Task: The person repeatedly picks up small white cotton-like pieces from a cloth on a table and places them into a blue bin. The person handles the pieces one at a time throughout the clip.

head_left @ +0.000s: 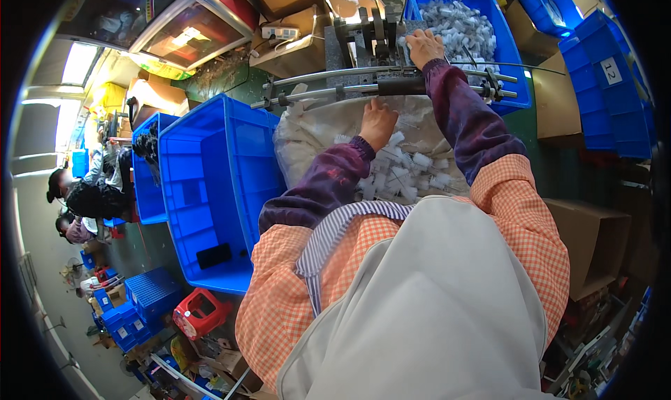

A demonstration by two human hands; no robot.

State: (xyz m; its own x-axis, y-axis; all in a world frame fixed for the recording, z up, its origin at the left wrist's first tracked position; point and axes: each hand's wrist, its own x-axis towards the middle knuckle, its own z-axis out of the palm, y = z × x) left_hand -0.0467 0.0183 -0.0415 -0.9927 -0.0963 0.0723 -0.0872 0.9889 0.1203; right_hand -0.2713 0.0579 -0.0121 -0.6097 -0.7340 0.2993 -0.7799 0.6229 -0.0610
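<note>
My left hand (378,124) is closed, fingers curled, just below the metal rail (328,73) of a bench machine (360,47). What it pinches, if anything, is too small to make out. Below it, many small white-bristled brushes (402,173) lie on a pale cloth (300,134) spread in front of me. Farther up and to the right, my right hand (424,48) bends its fingers down at the machine's right side. Its fingertips are closed together, and whatever they hold is hidden. Beside that hand stands a blue bin (514,75) full of similar brushes (458,33).
A large blue crate (203,183) with a black phone-like object (214,256) inside stands at my left. Blue crates (608,78) and cardboard boxes (590,250) line the right. A red stool (201,314) is behind left. Two people (77,204) sit far left.
</note>
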